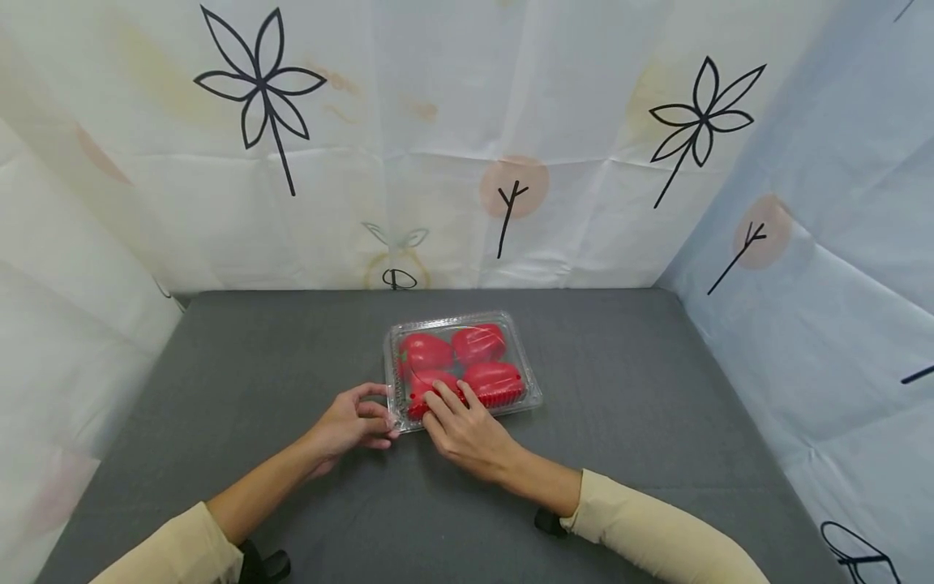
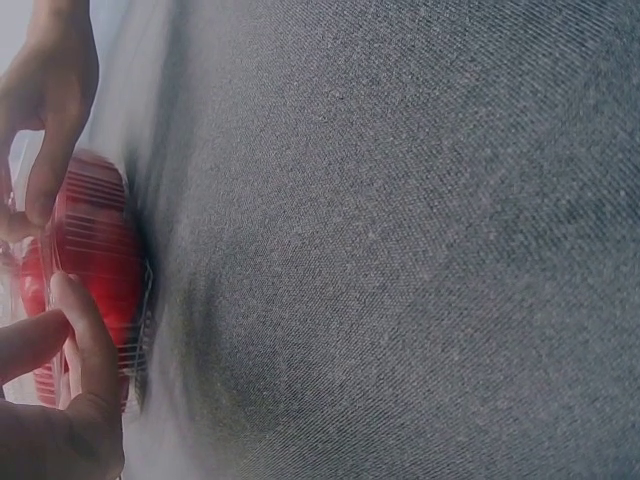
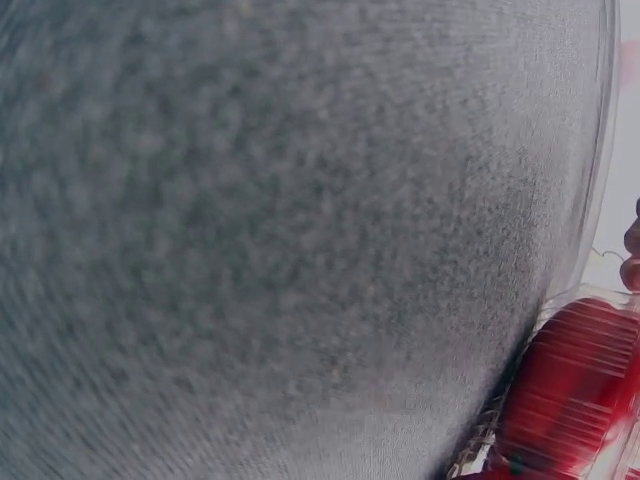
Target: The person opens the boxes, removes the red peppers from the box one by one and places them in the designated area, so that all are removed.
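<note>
A clear plastic clamshell box point(image 1: 529, 378) lies on the grey table with its lid down, holding several glossy red fruits that look like tomatoes point(image 1: 426, 351). At its near left corner, my left hand point(image 1: 355, 422) pinches the rim between thumb and fingers. My right hand point(image 1: 470, 434) comes over the front edge, fingertips bent onto the lid and thumb at the near rim. In the left wrist view, the right thumb and a finger point(image 2: 45, 185) meet at the box edge, close above the left fingertips. The right wrist view catches the box's ribbed side point(image 3: 575, 385).
Grey cloth covers the table point(image 1: 620, 389) around the box. White fabric walls with printed flowers point(image 1: 438, 105) stand behind and at both sides. Beige sleeves point(image 1: 657, 523) cover both forearms, with a dark strap point(image 1: 549, 521) at each wrist.
</note>
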`<state>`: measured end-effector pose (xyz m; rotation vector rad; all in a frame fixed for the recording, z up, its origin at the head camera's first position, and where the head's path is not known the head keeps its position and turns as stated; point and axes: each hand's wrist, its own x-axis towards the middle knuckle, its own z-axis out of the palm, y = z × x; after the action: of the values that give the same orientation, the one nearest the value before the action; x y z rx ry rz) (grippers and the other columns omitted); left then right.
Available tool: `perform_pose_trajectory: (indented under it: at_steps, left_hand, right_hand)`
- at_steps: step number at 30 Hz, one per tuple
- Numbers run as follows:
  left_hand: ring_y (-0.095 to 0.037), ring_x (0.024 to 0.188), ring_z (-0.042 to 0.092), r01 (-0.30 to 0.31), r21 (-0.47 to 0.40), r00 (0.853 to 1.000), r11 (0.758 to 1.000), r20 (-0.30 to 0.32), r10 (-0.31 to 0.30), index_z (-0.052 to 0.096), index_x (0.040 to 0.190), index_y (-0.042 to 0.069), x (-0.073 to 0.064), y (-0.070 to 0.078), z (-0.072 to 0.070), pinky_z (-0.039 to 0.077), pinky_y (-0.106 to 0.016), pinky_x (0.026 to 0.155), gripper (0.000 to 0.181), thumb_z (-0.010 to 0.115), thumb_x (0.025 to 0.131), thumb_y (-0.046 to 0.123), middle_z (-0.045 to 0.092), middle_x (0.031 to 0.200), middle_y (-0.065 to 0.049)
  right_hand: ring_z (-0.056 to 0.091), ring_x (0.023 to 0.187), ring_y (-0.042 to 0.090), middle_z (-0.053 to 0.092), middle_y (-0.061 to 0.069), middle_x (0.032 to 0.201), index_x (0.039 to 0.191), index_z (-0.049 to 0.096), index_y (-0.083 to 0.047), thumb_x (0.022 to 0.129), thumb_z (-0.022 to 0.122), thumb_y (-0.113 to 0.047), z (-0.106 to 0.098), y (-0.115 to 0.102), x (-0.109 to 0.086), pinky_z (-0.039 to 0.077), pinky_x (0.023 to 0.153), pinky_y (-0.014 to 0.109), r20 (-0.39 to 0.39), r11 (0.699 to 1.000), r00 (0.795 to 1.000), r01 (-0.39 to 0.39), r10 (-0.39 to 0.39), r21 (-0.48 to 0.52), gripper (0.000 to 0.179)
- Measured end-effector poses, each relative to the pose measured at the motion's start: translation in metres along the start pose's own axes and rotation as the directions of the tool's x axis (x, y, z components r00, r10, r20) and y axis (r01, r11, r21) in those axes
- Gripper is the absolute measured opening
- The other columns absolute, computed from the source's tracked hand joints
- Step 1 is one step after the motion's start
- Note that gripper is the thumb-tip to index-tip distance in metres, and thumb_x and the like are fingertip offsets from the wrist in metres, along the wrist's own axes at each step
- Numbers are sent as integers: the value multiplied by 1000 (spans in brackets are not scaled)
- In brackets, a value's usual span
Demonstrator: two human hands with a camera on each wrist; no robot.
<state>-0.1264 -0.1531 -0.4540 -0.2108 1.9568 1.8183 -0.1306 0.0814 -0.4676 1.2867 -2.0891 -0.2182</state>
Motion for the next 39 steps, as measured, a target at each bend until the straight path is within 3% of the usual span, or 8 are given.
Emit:
perform_pose_trajectory:
  at_steps: [15, 31, 39]
  left_hand:
    - [-23, 76, 69, -101, -39, 992, 994, 74, 104, 36, 135, -6, 0, -5, 1, 62, -37, 73, 53, 64, 91, -9, 63, 85, -11]
    - [-20, 74, 67, -209, -12, 977, 978, 43, 210, 39, 135, -9, 2, -13, 2, 62, -37, 72, 51, 60, 88, -13, 62, 94, -22]
    - [-20, 78, 66, -235, 0, 972, 972, 31, 235, 40, 137, -8, 2, -18, 1, 62, -38, 74, 51, 60, 90, -13, 62, 96, -16]
  right_hand:
    - [63, 113, 31, 63, 14, 114, 93, 61, -7, 99, 32, -10, 6, 2, -1, 58, 89, 49, -96, 999, 995, 21, -23, -25, 30]
    - [64, 110, 32, 64, 15, 112, 93, 61, -5, 99, 36, -7, 11, 1, -1, 57, 89, 50, -137, 1000, 991, -1, 1, 1, 26]
    - [64, 109, 31, 64, 15, 111, 93, 61, -5, 100, 36, -8, 13, 1, -1, 57, 89, 50, -133, 1000, 991, -9, 11, 19, 26]
